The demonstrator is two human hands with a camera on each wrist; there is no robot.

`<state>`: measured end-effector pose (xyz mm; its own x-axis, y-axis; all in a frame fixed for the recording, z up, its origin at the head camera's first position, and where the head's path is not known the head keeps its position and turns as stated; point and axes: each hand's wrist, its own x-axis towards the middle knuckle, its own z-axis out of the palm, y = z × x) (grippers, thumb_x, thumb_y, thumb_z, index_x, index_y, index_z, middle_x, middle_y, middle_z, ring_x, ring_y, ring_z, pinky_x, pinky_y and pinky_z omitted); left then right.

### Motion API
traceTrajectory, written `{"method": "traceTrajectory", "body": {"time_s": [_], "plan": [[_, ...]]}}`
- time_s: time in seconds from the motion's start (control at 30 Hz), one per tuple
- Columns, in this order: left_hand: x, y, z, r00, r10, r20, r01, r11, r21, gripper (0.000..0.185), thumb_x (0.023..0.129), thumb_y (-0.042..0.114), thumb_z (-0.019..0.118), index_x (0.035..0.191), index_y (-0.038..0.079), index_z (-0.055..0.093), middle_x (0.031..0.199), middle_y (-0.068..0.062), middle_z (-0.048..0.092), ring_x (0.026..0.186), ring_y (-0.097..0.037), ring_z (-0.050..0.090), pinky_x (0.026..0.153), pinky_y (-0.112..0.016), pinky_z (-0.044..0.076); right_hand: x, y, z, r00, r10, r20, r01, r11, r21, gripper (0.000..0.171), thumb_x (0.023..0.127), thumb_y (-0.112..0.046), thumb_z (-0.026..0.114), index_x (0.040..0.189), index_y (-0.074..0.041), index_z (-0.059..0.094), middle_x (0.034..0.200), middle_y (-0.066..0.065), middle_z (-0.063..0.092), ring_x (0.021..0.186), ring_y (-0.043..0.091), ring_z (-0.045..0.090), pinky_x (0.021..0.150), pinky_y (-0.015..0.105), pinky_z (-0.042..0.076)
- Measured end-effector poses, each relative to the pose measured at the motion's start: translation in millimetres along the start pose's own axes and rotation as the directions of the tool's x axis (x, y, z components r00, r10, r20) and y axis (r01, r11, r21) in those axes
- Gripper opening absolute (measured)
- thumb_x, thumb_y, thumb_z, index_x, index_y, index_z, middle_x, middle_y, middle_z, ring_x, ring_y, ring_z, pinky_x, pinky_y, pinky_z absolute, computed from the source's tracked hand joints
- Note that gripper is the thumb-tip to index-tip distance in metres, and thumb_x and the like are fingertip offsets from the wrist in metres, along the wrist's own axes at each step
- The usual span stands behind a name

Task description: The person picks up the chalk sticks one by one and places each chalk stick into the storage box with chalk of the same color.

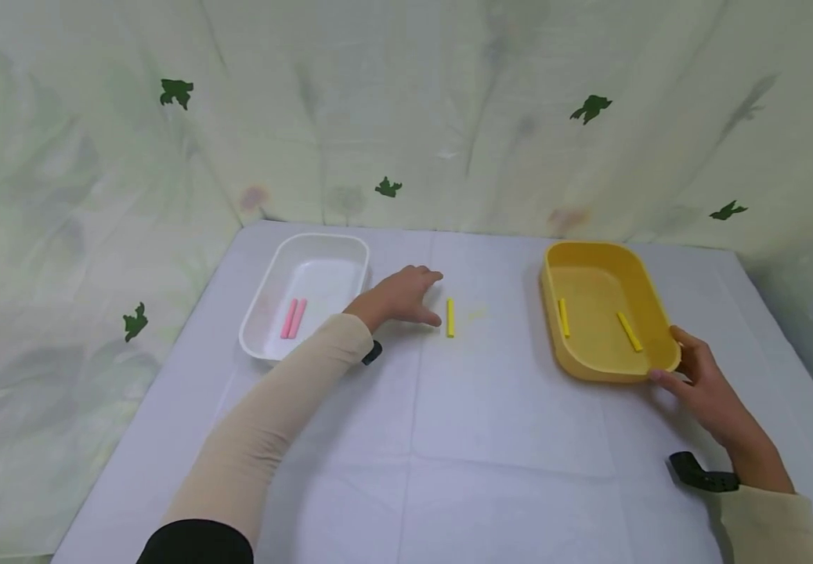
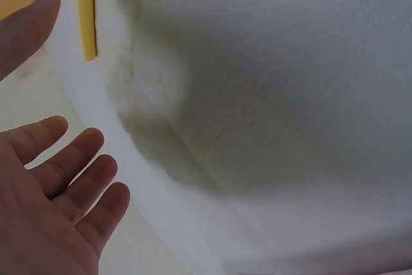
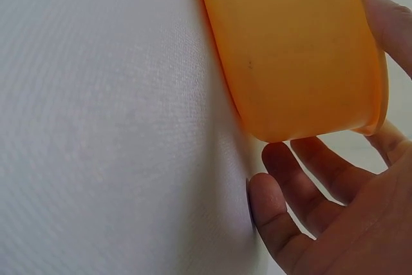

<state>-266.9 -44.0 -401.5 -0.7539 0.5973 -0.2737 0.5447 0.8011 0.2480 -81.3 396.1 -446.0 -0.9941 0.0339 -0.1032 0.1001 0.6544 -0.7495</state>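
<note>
A yellow chalk stick (image 1: 450, 317) lies on the white tablecloth between two trays. My left hand (image 1: 429, 299) hovers just left of it, fingers straight and spread, holding nothing. The left wrist view shows the same open hand (image 2: 61, 178) with the stick (image 2: 85, 11) beyond the thumb. My right hand (image 1: 684, 366) is at the near right corner of the yellow tray (image 1: 590, 372). Its thumb (image 3: 386, 17) lies on the rim and its straight fingers (image 3: 302, 172) rest on the cloth by the tray's wall (image 3: 290, 49). Two yellow sticks (image 1: 628, 331) lie inside that tray.
A white tray (image 1: 265, 337) at the left holds two pink sticks (image 1: 292, 318). A faint yellow smudge (image 1: 477, 313) marks the cloth right of the loose stick. A pale backdrop with green shapes closes off the back and sides of the table.
</note>
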Motion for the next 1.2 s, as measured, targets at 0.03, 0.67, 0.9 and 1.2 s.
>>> {"method": "traceTrajectory", "body": {"time_s": [0.03, 0.67, 0.9, 1.2], "plan": [[0.6, 0.0, 2.8, 1.000, 0.003, 0.002, -0.003, 1.000, 0.000, 0.087, 0.084, 0.047, 0.073, 0.153, 0.008, 0.036, 0.153, -0.013, 0.043, 0.141, -0.032, 0.041, 0.119, -0.042, 0.035, -0.1, -0.4, 0.1, 1.000, 0.000, 0.001, 0.000, 1.000, -0.001, 0.090, 0.100, -0.035, 0.058, 0.159, -0.009, -0.004, 0.163, 0.030, 0.007, 0.135, 0.056, 0.027, 0.091, -0.007, 0.025], [4.6, 9.6, 29.8, 0.998, 0.056, -0.016, -0.057, 0.997, -0.055, 0.087, 0.078, 0.045, 0.080, 0.147, 0.005, 0.045, 0.153, -0.018, 0.041, 0.142, -0.035, 0.038, 0.119, -0.041, 0.036, -1.0, -2.1, 1.8, 1.000, 0.018, 0.020, -0.018, 1.000, -0.019, 0.090, 0.100, -0.035, 0.058, 0.158, -0.007, -0.004, 0.162, 0.032, 0.009, 0.135, 0.054, 0.028, 0.113, 0.014, 0.032], [2.8, 11.4, 29.3, 0.999, 0.045, -0.015, -0.045, 0.998, -0.042, 0.080, 0.079, 0.044, 0.079, 0.143, 0.006, 0.050, 0.155, -0.017, 0.039, 0.144, -0.033, 0.036, 0.119, -0.040, 0.035, -1.4, -3.1, 0.9, 1.000, 0.000, 0.020, 0.000, 1.000, -0.017, 0.088, 0.100, -0.032, 0.058, 0.159, -0.008, -0.004, 0.161, 0.033, 0.009, 0.135, 0.054, 0.028, 0.111, 0.009, 0.029], [3.7, 9.6, 26.9, 0.999, 0.046, -0.021, -0.047, 0.996, -0.075, 0.081, 0.081, 0.041, 0.077, 0.146, 0.004, 0.046, 0.157, -0.016, 0.038, 0.148, -0.032, 0.033, 0.122, -0.039, 0.032, -0.3, -4.0, -1.1, 1.000, -0.002, 0.011, 0.002, 1.000, -0.003, 0.090, 0.100, -0.033, 0.059, 0.158, -0.007, -0.005, 0.162, 0.032, 0.007, 0.136, 0.057, 0.027, 0.092, -0.006, 0.025]]}}
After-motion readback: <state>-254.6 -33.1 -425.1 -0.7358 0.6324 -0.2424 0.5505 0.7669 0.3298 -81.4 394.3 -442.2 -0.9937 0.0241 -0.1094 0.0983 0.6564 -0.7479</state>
